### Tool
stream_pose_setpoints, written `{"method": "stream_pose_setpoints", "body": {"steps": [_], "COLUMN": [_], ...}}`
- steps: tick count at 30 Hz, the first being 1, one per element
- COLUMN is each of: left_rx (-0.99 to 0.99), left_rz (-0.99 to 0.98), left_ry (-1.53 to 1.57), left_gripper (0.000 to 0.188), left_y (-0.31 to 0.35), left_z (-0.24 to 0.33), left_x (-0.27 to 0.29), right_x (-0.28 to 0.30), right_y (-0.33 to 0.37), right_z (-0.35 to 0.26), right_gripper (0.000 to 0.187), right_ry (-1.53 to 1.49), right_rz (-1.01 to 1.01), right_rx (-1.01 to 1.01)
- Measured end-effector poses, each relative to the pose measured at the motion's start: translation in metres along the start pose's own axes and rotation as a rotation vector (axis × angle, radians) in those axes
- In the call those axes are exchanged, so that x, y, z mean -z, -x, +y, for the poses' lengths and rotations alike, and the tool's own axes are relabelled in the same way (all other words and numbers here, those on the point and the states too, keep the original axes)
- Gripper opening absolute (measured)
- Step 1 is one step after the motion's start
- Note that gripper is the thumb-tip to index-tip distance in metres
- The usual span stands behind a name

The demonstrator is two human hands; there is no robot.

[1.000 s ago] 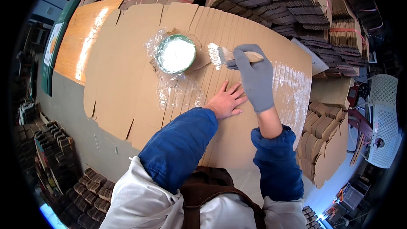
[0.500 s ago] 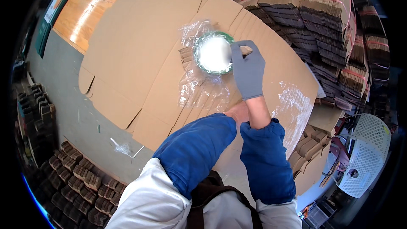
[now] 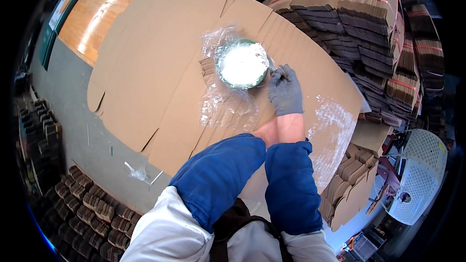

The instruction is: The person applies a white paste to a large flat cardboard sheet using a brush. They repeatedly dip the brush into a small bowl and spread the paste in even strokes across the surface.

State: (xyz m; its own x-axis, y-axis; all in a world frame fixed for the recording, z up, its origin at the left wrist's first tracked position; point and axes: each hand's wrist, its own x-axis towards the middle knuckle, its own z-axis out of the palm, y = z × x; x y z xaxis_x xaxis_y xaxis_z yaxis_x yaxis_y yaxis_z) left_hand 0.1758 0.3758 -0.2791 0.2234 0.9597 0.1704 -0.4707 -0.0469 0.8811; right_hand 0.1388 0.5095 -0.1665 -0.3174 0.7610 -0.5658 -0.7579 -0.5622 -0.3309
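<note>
A round green-rimmed bowl (image 3: 242,63) holds bright white paste, with crinkled clear plastic film (image 3: 228,104) around it. It rests on a large flat brown cardboard sheet (image 3: 141,58). Just right of the bowl, my right hand (image 3: 286,91) in a grey glove has its fingers curled closed. A small thin piece shows at its fingertips, too small to name. My left forearm in its blue sleeve cover (image 3: 218,165) crosses toward the right wrist. Only the left wrist shows; that hand is hidden behind my right wrist and glove.
Tied stacks of flattened cardboard (image 3: 366,24) rise at the far right. White smears (image 3: 335,126) mark the cardboard's right part. A white perforated plastic chair (image 3: 417,179) stands at the right. More cardboard bundles (image 3: 92,208) lie at the lower left, beside grey floor (image 3: 77,131).
My right hand has drawn back from the bowl's edge, slightly toward me, and turned, so the fingers now show curled. The white paste's ragged surface shows more clearly.
</note>
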Motion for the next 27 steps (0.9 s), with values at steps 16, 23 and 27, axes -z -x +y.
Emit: {"method": "stream_pose_setpoints", "body": {"steps": [16,23,27], "left_rx": [0.058,-0.017,0.047], "left_rz": [-0.112,-0.186,-0.537], "left_ry": [0.234,-0.419,-1.572], "left_gripper": [0.066,0.059,0.055], "left_y": [0.004,0.0,-0.029], "left_z": [-0.002,-0.016,0.046], "left_x": [-0.003,0.017,-0.004], "right_x": [-0.015,-0.023,0.002], "right_y": [0.009,0.029,0.057], "right_z": [0.005,0.013,-0.077], "right_gripper": [0.018,0.01,0.013], "right_ry": [-0.294,-0.334,-0.396], "right_rz": [-0.164,-0.018,-0.173], "right_rx": [-0.187,-0.254,-0.122]}}
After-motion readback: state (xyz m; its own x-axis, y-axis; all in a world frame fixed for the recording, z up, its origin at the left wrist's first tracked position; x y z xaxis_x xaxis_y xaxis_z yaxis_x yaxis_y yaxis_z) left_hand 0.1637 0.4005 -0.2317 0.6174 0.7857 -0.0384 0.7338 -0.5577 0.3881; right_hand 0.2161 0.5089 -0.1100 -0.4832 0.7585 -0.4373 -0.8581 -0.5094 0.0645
